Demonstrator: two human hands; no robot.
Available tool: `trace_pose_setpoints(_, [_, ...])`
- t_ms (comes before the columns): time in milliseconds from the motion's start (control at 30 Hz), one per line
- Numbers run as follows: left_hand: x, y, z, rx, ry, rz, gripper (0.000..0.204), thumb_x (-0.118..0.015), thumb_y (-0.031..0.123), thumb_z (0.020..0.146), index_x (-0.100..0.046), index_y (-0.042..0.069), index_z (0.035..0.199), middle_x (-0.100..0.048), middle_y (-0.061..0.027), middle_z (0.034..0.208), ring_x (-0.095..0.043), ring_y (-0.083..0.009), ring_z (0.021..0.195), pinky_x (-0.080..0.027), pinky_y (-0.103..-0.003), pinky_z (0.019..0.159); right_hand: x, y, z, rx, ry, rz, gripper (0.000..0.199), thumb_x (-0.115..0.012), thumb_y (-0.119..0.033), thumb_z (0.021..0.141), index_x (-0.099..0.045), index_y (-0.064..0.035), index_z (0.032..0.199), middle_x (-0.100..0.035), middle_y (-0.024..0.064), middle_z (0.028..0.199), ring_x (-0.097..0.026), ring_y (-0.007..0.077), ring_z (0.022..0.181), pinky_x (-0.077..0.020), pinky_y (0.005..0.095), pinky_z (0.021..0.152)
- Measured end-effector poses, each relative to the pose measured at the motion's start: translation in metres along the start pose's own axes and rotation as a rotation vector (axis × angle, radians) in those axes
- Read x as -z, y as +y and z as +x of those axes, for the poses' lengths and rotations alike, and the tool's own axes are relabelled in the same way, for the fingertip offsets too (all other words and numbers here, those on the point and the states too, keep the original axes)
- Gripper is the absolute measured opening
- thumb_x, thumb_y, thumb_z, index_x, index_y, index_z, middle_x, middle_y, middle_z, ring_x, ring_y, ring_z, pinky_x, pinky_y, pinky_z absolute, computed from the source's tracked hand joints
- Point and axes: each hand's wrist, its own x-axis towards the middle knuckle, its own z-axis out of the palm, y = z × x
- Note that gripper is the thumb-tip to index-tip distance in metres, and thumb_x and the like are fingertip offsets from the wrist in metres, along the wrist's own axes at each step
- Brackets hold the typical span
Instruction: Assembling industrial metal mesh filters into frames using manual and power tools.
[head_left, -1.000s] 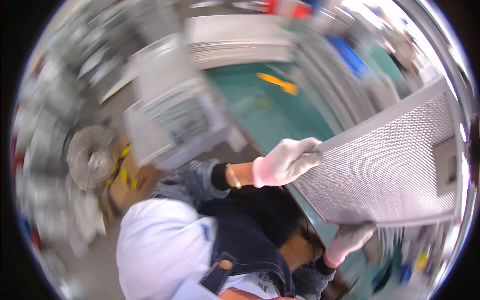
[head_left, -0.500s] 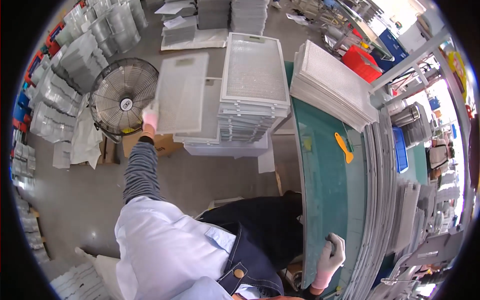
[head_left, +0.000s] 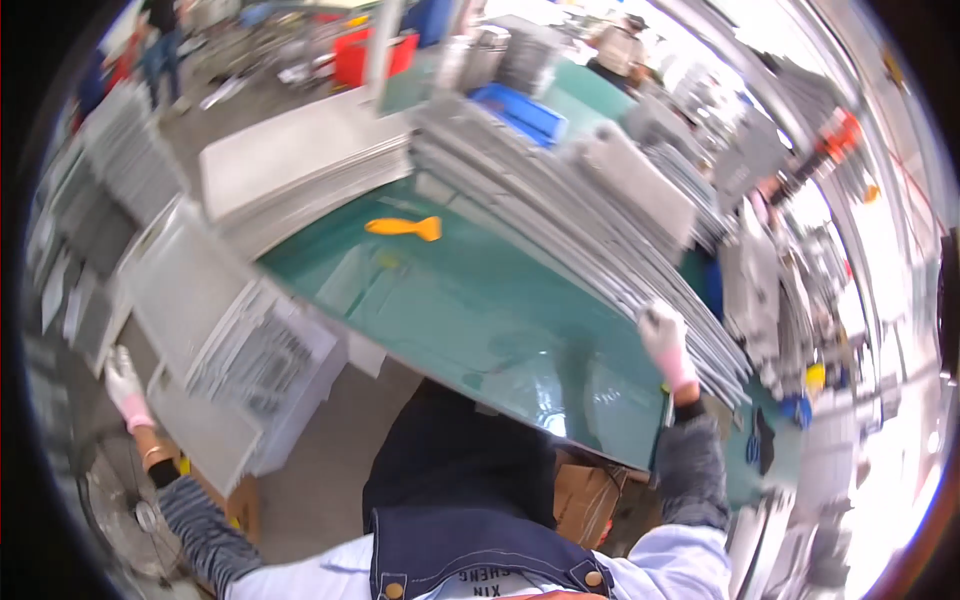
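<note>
My left hand [head_left: 124, 388], in a white and pink glove, reaches out to the far left beside the lower stack's pale mesh panel [head_left: 208, 428]. Its fingers look stretched out, somewhat blurred, with no panel raised in them. On the right, my gloved right hand [head_left: 664, 338] is at the near edge of a bundle of long grey metal strips [head_left: 560, 225]. Its fingers curl over the nearest strip, though blur softens their tips. A taller stack of framed mesh panels [head_left: 190, 285] stands near my left hand.
The green-topped table [head_left: 470, 320] stretches before me, with an orange scraper [head_left: 404, 228] on it. White panels [head_left: 300, 160] are piled at its far left end. A blue tray [head_left: 520, 114] lies beyond the strips. The fan [head_left: 140, 515] stands at lower left.
My view has swung right. The mesh panel my left hand held up is no longer raised in it. My right hand has moved from the table's near edge onto the metal strips.
</note>
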Motion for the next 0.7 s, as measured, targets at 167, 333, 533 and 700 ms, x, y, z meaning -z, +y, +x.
trace_pose_setpoints(167, [0.005,0.427,-0.010,-0.431,-0.321,-0.428,0.036,-0.057,0.015,0.097,-0.057,-0.002,0.129,-0.061,-0.0142,0.129,-0.057,-0.0225,0.118,-0.042,-0.032,0.103,0.034,0.139,0.087,-0.220,0.225,0.053,0.013,-0.061,-0.009,0.083,-0.068,0.0013,0.088,-0.069,0.0177,0.076,-0.067,0.0182,0.069,-0.0500,0.0314,0.067])
trace_pose_setpoints(333, [-0.144,0.591,-0.035,-0.951,-0.714,-0.014,0.051,-0.068,0.028,0.086,-0.057,0.006,0.130,-0.056,-0.0185,0.132,-0.052,-0.0323,0.125,-0.040,-0.040,0.107,0.003,0.188,0.160,-0.182,0.211,0.052,0.018,-0.064,-0.007,0.080,-0.069,-0.0008,0.096,-0.069,0.0134,0.083,-0.066,0.0178,0.077,-0.0517,0.0308,0.072])
trace_pose_setpoints(533, [-0.222,0.603,-0.037,-0.963,-0.734,0.421,0.079,-0.065,0.052,0.084,-0.040,0.004,0.141,-0.047,-0.0240,0.138,-0.048,-0.0379,0.127,-0.040,-0.045,0.106,-0.050,0.142,0.214,-0.230,0.039,-0.477,0.083,-0.080,-0.030,0.067,-0.046,-0.0087,0.140,-0.050,0.0239,0.129,-0.050,0.0367,0.123,-0.0418,0.0410,0.103])
trace_pose_setpoints(700, [-0.238,0.642,-0.035,-0.947,-0.854,0.426,0.077,-0.060,0.054,0.086,-0.041,0.006,0.143,-0.052,-0.0244,0.134,-0.051,-0.0382,0.124,-0.042,-0.045,0.103,-0.022,0.173,0.240,-0.363,-0.365,-0.313,0.095,-0.083,-0.043,0.063,-0.044,-0.0072,0.142,-0.049,0.0233,0.136,-0.047,0.0381,0.128,-0.0388,0.0421,0.107])
